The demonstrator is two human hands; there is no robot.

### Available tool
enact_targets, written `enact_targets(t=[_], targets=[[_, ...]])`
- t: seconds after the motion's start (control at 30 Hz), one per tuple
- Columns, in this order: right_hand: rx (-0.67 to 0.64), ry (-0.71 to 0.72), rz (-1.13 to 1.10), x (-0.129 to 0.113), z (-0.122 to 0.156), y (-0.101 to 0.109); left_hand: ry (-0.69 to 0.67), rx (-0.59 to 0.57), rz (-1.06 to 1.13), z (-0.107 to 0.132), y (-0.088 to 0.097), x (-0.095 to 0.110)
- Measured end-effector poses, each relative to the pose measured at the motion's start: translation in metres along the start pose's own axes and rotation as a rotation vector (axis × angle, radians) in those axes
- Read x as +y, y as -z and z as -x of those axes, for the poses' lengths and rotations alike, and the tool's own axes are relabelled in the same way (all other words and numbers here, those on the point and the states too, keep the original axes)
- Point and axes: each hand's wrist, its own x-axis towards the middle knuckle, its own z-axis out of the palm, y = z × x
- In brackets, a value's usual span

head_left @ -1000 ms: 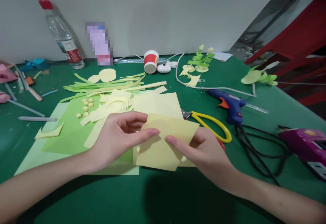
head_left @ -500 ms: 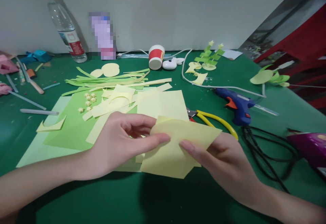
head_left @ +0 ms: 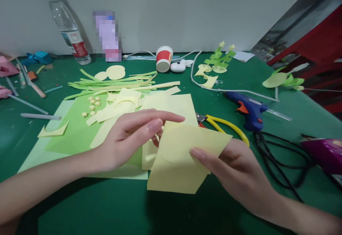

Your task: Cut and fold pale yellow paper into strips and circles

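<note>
A pale yellow sheet of paper point(head_left: 181, 171) is held up over the table, a faint curved line showing on it. My right hand point(head_left: 235, 167) pinches its right side, thumb on the front and the other fingers hidden behind. At the sheet's upper left edge, my left hand point(head_left: 130, 139) has its index finger stretched out along the top and its thumb off the paper. Whether the curled fingers below touch the sheet I cannot tell. Beneath lie more pale yellow sheets point(head_left: 171, 103) and green paper point(head_left: 69, 135), with small folded paper stars point(head_left: 92, 107) on it.
Green paper strips point(head_left: 107, 85) and cut circles point(head_left: 115, 72) lie farther back. Yellow-handled pliers point(head_left: 227, 124), a blue glue gun point(head_left: 248, 110) and its black cable are right. A paper cup point(head_left: 164, 59), earbud case point(head_left: 177, 67), water bottle point(head_left: 72, 35) and paper plant point(head_left: 219, 60) stand behind.
My left thumb has lifted off the front of the sheet and the left index finger has straightened along its top edge. My right hand keeps its pinch.
</note>
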Motion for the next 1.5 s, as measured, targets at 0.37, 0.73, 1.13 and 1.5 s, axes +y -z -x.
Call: enact_targets(t=[0.37,0.73,1.13,1.5], targets=[[-0.056,-0.071,-0.067,-0.003,0.002,-0.001,0.059,-0.384,-0.181,-0.002,0.005,0.011],[-0.044,0.044,0.213,-0.005,0.003,0.004,0.079,-0.496,-0.198,-0.004,0.004,0.011],[-0.113,-0.091,0.025,-0.006,0.004,0.005,0.132,-0.544,0.016,-0.003,0.011,0.004],[-0.115,-0.125,0.004,-0.007,0.003,0.007,0.182,-0.577,0.096,-0.008,0.009,0.01]])
